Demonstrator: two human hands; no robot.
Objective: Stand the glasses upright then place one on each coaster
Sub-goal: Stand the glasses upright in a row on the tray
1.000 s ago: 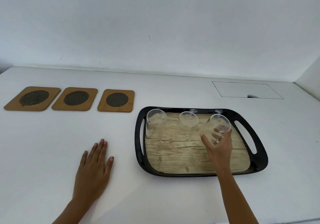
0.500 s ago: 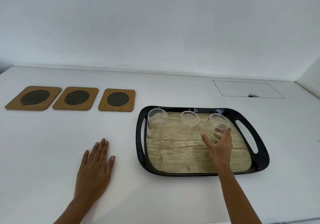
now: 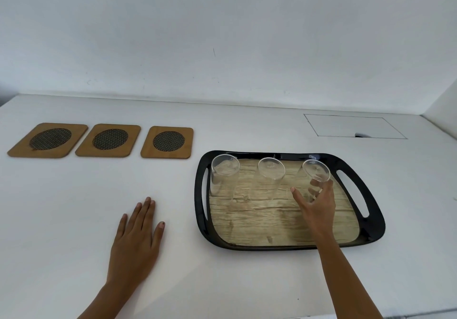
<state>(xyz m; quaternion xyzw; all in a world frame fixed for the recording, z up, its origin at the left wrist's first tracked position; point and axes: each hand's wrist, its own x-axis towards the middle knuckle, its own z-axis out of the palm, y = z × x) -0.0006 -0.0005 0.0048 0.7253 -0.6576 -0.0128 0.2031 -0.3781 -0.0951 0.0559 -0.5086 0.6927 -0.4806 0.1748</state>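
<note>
Left hand (image 3: 136,242) lies flat and open on the white counter (image 3: 74,207), holding nothing. Right hand (image 3: 317,206) wraps the rightmost glass (image 3: 314,177) on the tray (image 3: 371,229); fingers show blurred through it. Three coasters (image 3: 110,140) sit bare beyond.

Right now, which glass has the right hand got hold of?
The rightmost glass on the tray; the right hand wraps it, the other two stand untouched.
</note>
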